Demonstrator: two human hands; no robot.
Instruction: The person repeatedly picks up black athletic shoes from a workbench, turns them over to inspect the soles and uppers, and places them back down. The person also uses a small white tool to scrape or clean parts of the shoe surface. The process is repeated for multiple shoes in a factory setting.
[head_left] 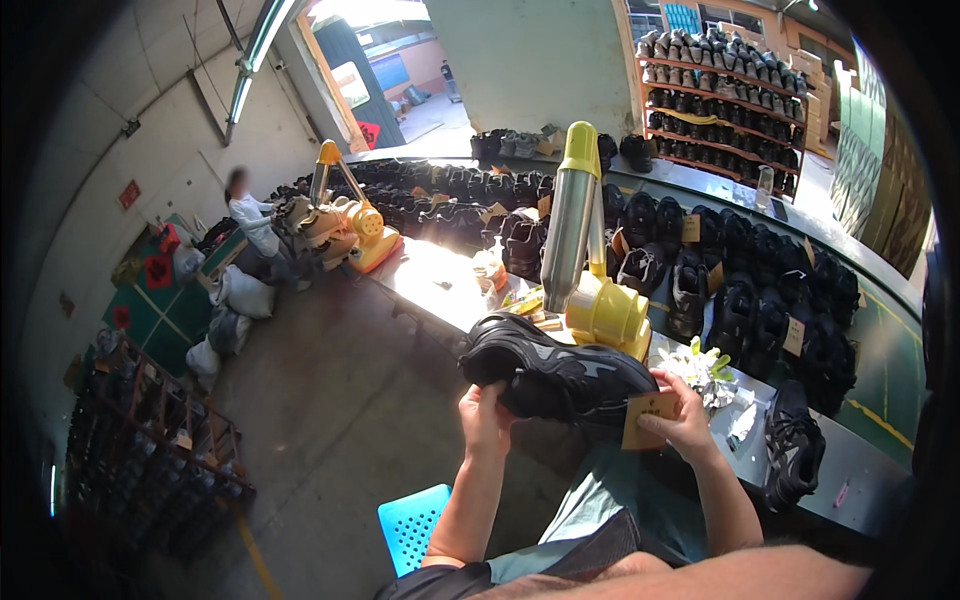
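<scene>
A black sports shoe [570, 375] with grey side marks hangs level before me, its opening toward the left. My left hand [487, 418] grips it at the heel end, with the thumb near the collar. My right hand [682, 412] is at the toe end and pinches a brown card tag [648, 420] that lies against the shoe. Some right fingers are hidden behind the tag, so I cannot tell how firmly they touch the shoe. Just beyond the shoe stands a yellow machine [605, 312] with a silver tube. Another black shoe [792, 447] rests on the bench to the right.
Crumpled paper and green scraps [698, 372] lie on the bench [860, 480] beside the machine. Rows of black shoes [740, 300] fill the conveyor behind. A blue stool [412, 525] is below left. A person [252, 222] works by a second yellow machine [368, 228]. A shoe rack [170, 430] stands left.
</scene>
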